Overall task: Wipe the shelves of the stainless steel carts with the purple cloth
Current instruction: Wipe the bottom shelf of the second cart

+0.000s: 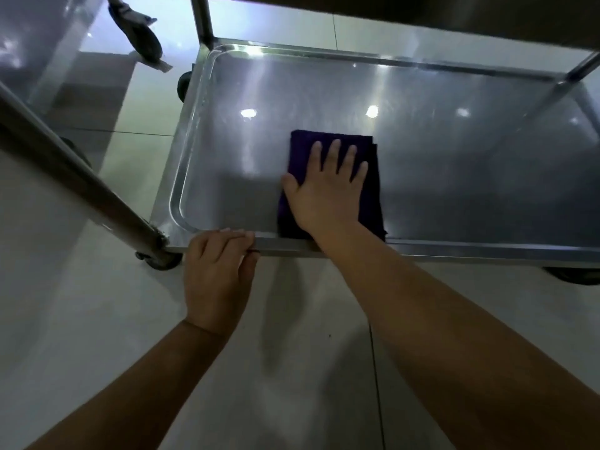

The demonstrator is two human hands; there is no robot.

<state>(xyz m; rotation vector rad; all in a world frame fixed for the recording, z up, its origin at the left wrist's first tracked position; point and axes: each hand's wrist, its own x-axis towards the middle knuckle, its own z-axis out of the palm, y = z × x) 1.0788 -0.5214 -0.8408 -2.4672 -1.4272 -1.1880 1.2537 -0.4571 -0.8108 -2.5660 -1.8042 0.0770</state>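
The bottom shelf (438, 164) of a stainless steel cart fills the upper middle of the head view, a shallow tray with a raised rim. A folded purple cloth (300, 147) lies on it near the front rim. My right hand (328, 190) presses flat on the cloth with straight, spread fingers. My left hand (217, 271) grips the front rim of the shelf near the front left corner, fingers curled over the edge.
The cart's front left post (65, 164) slants across the left side, with a caster (162, 259) below it. An upper shelf (454, 14) overhangs at the top. Pale floor tiles (308, 368) lie under my arms. A dark shoe (143, 37) shows at top left.
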